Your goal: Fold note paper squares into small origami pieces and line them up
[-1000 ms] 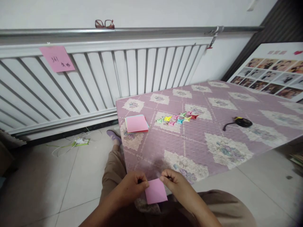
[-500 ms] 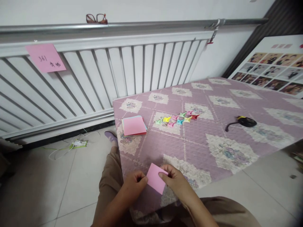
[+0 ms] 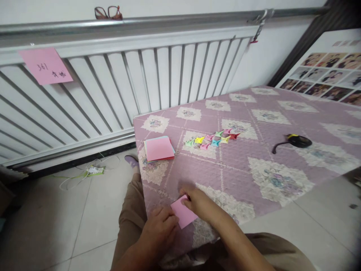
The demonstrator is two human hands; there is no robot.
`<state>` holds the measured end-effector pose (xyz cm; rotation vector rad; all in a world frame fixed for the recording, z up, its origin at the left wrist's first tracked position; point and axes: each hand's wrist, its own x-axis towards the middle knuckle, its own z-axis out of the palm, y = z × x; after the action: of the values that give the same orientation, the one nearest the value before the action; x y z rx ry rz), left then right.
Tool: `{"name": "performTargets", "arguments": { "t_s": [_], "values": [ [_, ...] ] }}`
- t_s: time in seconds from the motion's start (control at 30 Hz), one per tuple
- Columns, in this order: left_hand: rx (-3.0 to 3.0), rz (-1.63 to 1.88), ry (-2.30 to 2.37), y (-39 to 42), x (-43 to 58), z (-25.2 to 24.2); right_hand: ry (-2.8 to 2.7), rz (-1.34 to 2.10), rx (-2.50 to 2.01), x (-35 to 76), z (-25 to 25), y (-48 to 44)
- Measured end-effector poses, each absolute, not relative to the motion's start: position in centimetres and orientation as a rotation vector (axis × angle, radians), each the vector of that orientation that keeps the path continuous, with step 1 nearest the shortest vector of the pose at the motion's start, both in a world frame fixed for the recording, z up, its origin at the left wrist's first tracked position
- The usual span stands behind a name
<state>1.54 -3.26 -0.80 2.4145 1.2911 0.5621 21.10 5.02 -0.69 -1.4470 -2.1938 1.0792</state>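
Observation:
A square of pink paper (image 3: 185,216) lies at a slant near the table's front left corner, between my two hands. At its left corner, my left hand (image 3: 161,227) has its fingers curled and closed on the edge; the thumb is hidden. My right hand (image 3: 198,204) pinches the far corner, thumb on top and fingertips partly out of sight behind it. Farther back to the left sits a stack of coloured paper (image 3: 160,149) with a pink sheet on top. Several small folded paper pieces (image 3: 216,143) in mixed colours lie in two rows to its right.
A patterned purple tablecloth (image 3: 237,169) covers the table. Toward the right lies a black object with a curved stem and a yellow band (image 3: 299,141). Behind stands a white radiator (image 3: 163,75) with a pink note (image 3: 46,66) and glasses (image 3: 108,12) above. A power strip (image 3: 95,170) rests on the floor.
My right hand has moved from the paper's right side to its far corner. My left hand has turned over its left corner, knuckles up. The view has shifted slightly.

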Motion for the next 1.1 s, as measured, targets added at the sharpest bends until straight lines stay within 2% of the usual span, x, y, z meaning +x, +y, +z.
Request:
{"name": "performTargets", "arguments": {
  "t_s": [0.1, 0.27, 0.43, 0.53, 0.87, 1.1],
  "values": [
    [2.674, 0.603, 1.133, -3.4, 1.5, -2.3, -2.257, 1.002, -1.444, 20.8, -0.7, 5.7],
    [2.800, 0.400, 1.095, -3.4, 1.5, -3.6, -2.274, 0.832, -1.486, 20.7, -0.1, 6.0],
    [2.799, 0.363, 1.102, -3.3, 1.3, -3.5, -2.225, 0.338, -1.480, 21.2, 0.1, 2.9],
    [2.782, 0.343, 1.092, -3.3, 1.2, -3.2, -2.272, 0.208, -1.346, 20.8, -1.1, -0.5],
    [2.744, 0.260, 1.044, -2.6, 0.2, -2.5, -2.372, -0.079, -1.409, 20.4, -5.0, -5.0],
    [2.734, 0.176, 1.092, -2.6, -0.6, -2.9, -2.416, -0.061, -1.535, 22.3, -5.8, -6.1]
  ]
}}
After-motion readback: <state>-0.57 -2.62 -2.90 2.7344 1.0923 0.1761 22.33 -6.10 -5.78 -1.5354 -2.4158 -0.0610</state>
